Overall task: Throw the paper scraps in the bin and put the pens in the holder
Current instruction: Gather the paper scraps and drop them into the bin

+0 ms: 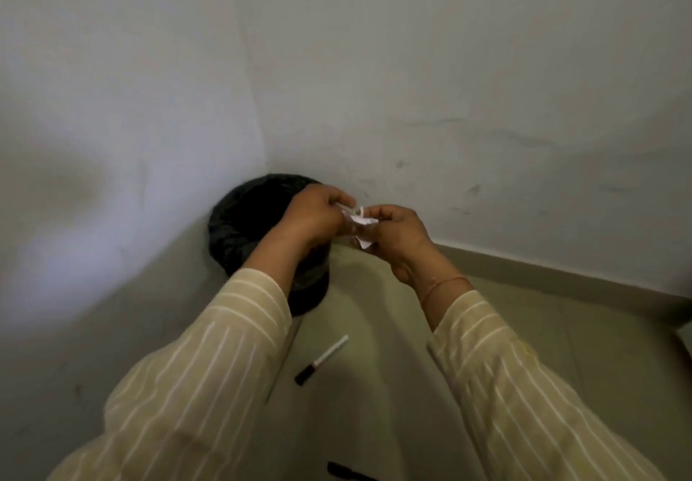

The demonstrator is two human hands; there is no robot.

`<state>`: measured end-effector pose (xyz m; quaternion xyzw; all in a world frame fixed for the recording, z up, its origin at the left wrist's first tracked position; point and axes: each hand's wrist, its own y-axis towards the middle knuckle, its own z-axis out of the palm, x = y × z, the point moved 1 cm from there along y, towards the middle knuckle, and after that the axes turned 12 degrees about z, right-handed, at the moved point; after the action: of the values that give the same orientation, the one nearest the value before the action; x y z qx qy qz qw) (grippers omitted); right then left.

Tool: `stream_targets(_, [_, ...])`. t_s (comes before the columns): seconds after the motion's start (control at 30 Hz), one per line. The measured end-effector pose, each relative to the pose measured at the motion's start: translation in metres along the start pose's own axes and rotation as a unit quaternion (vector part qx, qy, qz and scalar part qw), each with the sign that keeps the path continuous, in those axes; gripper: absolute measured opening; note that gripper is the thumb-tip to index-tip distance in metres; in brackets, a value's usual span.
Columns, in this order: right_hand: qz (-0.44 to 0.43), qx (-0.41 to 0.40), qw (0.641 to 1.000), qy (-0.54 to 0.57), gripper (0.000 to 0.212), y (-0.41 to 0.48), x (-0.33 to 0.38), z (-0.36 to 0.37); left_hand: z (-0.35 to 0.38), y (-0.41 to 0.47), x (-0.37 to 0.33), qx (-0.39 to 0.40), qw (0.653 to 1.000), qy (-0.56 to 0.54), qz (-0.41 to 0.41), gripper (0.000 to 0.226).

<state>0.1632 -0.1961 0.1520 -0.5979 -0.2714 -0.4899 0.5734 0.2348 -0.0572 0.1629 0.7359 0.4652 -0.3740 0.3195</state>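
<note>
Right now I have both hands up in front of me, pinched together on a small clump of paper scraps [358,223]. The left hand [314,214] is curled over the top edge of the clump and the right hand [397,235] has its fingertips closed on the other side, so the white bits show only in the gap between them. The hands hang just above and to the right of the black bin [239,226], which stands in the corner where the two walls meet; the scraps are not yet over its mouth, as far as I can judge, and nothing has been let go. I cannot see inside the bin, so whether any paper is already in there I cannot say. On the floor [524,331] nearer to me lies a white pen [322,360] with a dark cap, well apart from the bin, and a second dark pen [344,472] shows at the bottom edge. No holder is in view. So I judge the paper step is in hand and the pens are still to do.
</note>
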Motion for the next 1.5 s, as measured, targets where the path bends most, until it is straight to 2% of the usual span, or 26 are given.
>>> stream_targets(0.07, [-0.018, 0.010, 1.000, 0.006, 0.018, 0.013, 0.027, 0.030, -0.038, 0.019, -0.012, -0.031, 0.999, 0.020, -0.005, 0.044])
stream_targets(0.2, [-0.020, 0.013, 0.998, -0.061, 0.023, 0.046, 0.049, 0.085, -0.094, 0.040, 0.001, -0.089, 0.993, 0.064, -0.036, 0.040])
stream_targets(0.3, [0.026, 0.036, 0.996, -0.079, 0.019, 0.060, 0.045, 0.111, -0.109, 0.034, 0.029, -0.100, 0.988, 0.096, -0.069, 0.028])
stream_targets(0.43, [0.034, 0.014, 0.994, -0.106, 0.027, 0.074, 0.036, 0.117, -0.113, 0.022, 0.059, -0.133, 0.979, 0.118, -0.105, 0.031])
stream_targets(0.53, [0.001, -0.001, 0.995, -0.102, 0.020, 0.071, 0.032, 0.110, -0.106, 0.017, 0.060, -0.155, 0.981, 0.084, -0.078, 0.031])
stream_targets(0.63, [-0.043, -0.013, 0.997, -0.058, 0.014, 0.055, 0.033, 0.085, -0.090, 0.015, 0.039, -0.138, 0.990, 0.002, -0.027, 0.031])
stream_targets(0.8, [-0.051, -0.038, 0.998, -0.006, 0.016, 0.019, 0.022, 0.015, -0.027, 0.003, -0.017, -0.035, 0.994, -0.079, 0.065, 0.032])
stream_targets(0.93, [-0.072, -0.095, 0.991, 0.056, 0.020, -0.018, 0.044, -0.047, 0.019, 0.000, -0.079, -0.025, 0.982, -0.158, 0.097, 0.024])
stream_targets(1.1, [-0.123, -0.154, 0.975, 0.106, 0.043, -0.081, 0.121, -0.121, 0.058, 0.022, -0.193, -0.014, 0.966, -0.236, 0.101, 0.055])
stream_targets(1.2, [-0.151, -0.204, 0.960, 0.117, 0.042, -0.133, 0.193, -0.166, 0.077, 0.033, -0.287, 0.004, 0.954, -0.280, 0.105, 0.067])
stream_targets(1.37, [-0.224, -0.313, 0.919, 0.087, 0.033, -0.246, 0.321, -0.232, 0.099, 0.039, -0.443, 0.028, 0.930, -0.355, 0.096, 0.072])
stream_targets(1.5, [-0.263, -0.423, 0.866, 0.036, 0.047, -0.334, 0.409, -0.283, 0.119, 0.034, -0.574, 0.066, 0.918, -0.372, 0.119, 0.069])
